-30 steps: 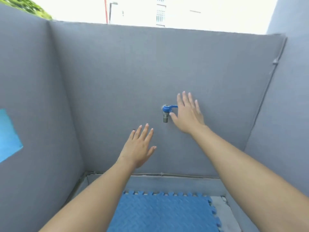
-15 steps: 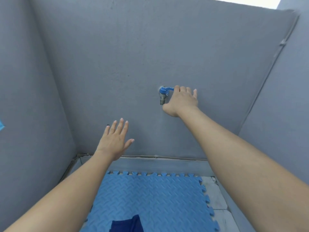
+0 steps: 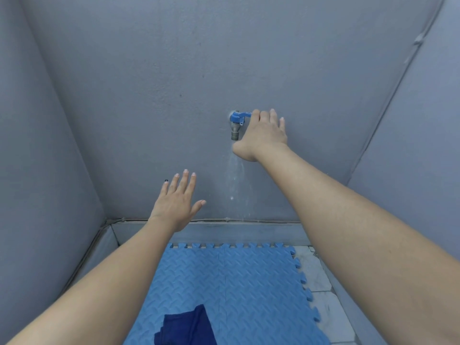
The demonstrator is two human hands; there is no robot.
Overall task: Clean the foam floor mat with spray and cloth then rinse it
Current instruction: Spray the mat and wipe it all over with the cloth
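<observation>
Water already falls from the blue-handled metal wall tap (image 3: 235, 125); a hard turn could splash past the blue interlocking foam floor mat (image 3: 231, 290) lying near on the floor, with the dark blue cloth (image 3: 185, 328) on it. The right hand (image 3: 263, 134) curls over the lever; the left hand (image 3: 176, 202) hovers spread, holding nothing.

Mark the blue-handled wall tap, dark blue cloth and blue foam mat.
blue-handled wall tap (image 3: 235, 125), head view, metal body.
dark blue cloth (image 3: 186, 327), head view, middle fold.
blue foam mat (image 3: 261, 282), head view, bare right tile.
</observation>
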